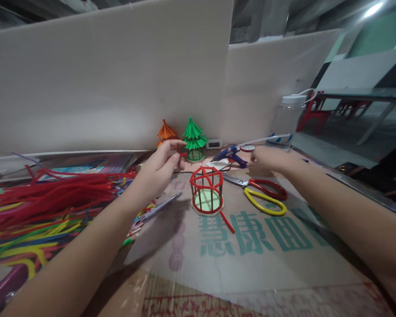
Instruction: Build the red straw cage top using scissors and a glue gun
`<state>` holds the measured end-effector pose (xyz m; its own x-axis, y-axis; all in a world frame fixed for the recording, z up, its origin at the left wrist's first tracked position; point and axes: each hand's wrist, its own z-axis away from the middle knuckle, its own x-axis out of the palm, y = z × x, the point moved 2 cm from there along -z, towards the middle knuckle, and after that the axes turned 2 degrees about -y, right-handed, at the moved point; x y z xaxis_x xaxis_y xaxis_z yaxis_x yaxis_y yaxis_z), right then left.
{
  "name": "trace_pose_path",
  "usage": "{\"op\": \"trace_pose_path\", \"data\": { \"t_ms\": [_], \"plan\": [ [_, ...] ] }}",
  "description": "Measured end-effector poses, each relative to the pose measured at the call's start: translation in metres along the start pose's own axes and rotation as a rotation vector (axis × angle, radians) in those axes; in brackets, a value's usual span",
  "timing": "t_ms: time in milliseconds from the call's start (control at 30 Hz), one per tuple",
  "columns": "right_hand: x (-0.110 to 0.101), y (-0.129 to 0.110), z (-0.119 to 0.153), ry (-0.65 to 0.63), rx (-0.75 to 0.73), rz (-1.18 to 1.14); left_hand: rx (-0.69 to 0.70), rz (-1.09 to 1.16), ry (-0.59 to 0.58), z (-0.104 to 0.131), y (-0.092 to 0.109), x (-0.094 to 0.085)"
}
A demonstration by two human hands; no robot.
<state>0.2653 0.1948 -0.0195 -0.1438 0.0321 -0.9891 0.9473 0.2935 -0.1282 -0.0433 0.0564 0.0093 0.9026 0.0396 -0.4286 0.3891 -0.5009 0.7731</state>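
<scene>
My left hand (166, 162) pinches a short red stick (184, 154) beside the green tiered model (194, 138). At the right, my right hand (259, 159) is closed near the handle of a blue glue gun (230, 155); its fingertips are hidden, and I cannot tell what they hold. Between the hands stands a round frame (207, 190) with brown posts, red top bars and a pale green base. A loose red strip (227, 222) lies at its lower right. Scissors (265, 198) with red and yellow handles lie right of the frame.
Colourful strips (53, 207) are piled at the left, with a pen (161, 206) near them. An orange model (166, 130) and a small digital display (214, 144) stand at the back. A clear bottle (287, 119) is at the back right, before a pale partition (119, 79).
</scene>
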Motion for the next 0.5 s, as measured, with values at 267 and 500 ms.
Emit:
{"op": "trace_pose_path", "data": {
  "t_ms": [267,500],
  "plan": [
    [-0.046,-0.111,0.094,0.389,-0.564,-0.358,0.130,-0.147,-0.158,0.022,0.029,0.028],
    [-0.023,-0.142,0.112,0.640,-0.860,-0.245,0.155,-0.142,-0.197,0.030,0.031,0.036]
  ]
}}
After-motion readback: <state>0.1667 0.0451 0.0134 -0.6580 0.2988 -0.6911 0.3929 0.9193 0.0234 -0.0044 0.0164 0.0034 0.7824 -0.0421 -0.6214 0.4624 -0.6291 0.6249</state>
